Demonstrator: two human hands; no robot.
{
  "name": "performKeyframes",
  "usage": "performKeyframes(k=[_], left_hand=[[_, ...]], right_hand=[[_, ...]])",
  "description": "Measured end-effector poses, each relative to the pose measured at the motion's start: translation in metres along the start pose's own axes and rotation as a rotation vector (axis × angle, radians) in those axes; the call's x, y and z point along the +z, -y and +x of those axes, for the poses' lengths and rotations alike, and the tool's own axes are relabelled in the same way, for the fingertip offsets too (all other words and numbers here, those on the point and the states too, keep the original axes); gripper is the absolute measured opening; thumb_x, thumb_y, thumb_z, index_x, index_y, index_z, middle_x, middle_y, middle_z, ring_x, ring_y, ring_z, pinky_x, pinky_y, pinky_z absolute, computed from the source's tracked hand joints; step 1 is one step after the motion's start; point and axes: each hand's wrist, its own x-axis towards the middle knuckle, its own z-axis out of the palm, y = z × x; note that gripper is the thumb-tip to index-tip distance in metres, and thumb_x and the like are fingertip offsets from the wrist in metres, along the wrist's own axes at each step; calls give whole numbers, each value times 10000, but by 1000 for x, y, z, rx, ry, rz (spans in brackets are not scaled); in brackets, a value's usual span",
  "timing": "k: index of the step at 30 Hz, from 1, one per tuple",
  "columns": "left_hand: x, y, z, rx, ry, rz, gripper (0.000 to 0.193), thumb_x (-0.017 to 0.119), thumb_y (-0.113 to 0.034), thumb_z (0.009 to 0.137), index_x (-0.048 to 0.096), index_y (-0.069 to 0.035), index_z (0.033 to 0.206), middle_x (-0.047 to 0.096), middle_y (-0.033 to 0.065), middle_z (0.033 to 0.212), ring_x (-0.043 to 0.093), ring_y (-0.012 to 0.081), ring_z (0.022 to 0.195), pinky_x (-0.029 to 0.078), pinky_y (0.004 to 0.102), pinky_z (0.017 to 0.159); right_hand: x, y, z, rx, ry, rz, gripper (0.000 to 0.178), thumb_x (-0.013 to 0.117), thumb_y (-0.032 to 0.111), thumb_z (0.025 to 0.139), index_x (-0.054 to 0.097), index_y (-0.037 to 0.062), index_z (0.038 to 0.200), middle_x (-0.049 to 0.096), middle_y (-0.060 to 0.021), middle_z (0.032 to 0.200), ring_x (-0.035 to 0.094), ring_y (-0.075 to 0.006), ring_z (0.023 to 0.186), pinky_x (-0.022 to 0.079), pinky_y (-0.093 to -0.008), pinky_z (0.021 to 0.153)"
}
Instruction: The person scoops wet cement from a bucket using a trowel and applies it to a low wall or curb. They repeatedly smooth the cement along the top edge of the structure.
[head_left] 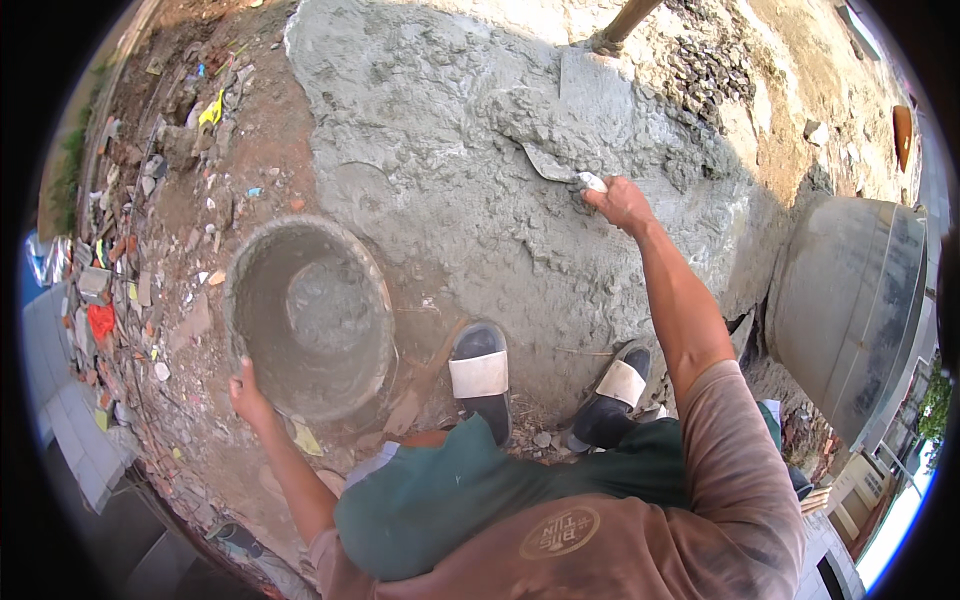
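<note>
My right hand (622, 204) is closed round the pale handle of a trowel (546, 163). Its metal blade points left and rests against wet grey mortar (420, 130) spread over the ground ahead of me. At my left stands a round mortar bucket (376, 290), its inside coated grey, with some mortar at the bottom. My left hand (251, 398) is at the near left edge of this bucket, thumb up against the rim and fingers curled; part of the grip is hidden.
My sandalled feet (480, 375) stand at the mortar's near edge. A large grey tub (850, 300) is at the right. Rubble and litter (130, 270) cover the left side. A wooden post (630, 20) rises at the far edge, beside dark gravel (710, 75).
</note>
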Motion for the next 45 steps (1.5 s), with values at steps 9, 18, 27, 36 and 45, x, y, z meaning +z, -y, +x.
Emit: performKeyframes(k=[9, 18, 27, 36, 45], left_hand=[[27, -39, -23, -19, 18, -92, 309, 711, -217, 828, 455, -104, 695, 532, -18, 715, 439, 65, 634, 394, 240, 593], [74, -87, -14, 38, 124, 169, 304, 747, -260, 791, 515, -66, 764, 592, 47, 799, 505, 107, 739, 430, 261, 709], [192, -159, -16, 123, 431, 225, 509, 726, -256, 754, 555, 151, 1006, 640, 195, 901, 629, 216, 806, 485, 333, 691], [242, -163, -45, 90, 437, 380, 431, 714, -288, 751, 603, 91, 921, 655, 193, 802, 648, 235, 665, 493, 349, 554], [248, -159, -47, 103, 420, 411, 423, 720, -299, 752, 591, 87, 868, 644, 166, 751, 616, 219, 606, 485, 345, 539]], right_hand=[[26, 13, -40, 86, -193, -77, 442, 589, 415, 817, 566, 14, 1000, 649, -230, 933, 620, -384, 908, 479, -473, 789], [1, 56, -110, -231, -262, -112, 369, 649, 324, 795, 558, 48, 1024, 633, -167, 876, 633, -345, 786, 503, -452, 659], [-3, 83, -43, -228, -426, -89, 365, 651, 258, 794, 507, 84, 1081, 623, -158, 919, 621, -343, 844, 483, -461, 711], [-24, 54, 58, -66, -345, -216, 309, 598, 260, 825, 479, 49, 1016, 646, -211, 925, 628, -383, 882, 495, -479, 753], [52, 140, -42, -280, 165, 84, 405, 646, 254, 790, 530, 51, 1121, 643, -228, 970, 627, -378, 903, 496, -463, 786]])
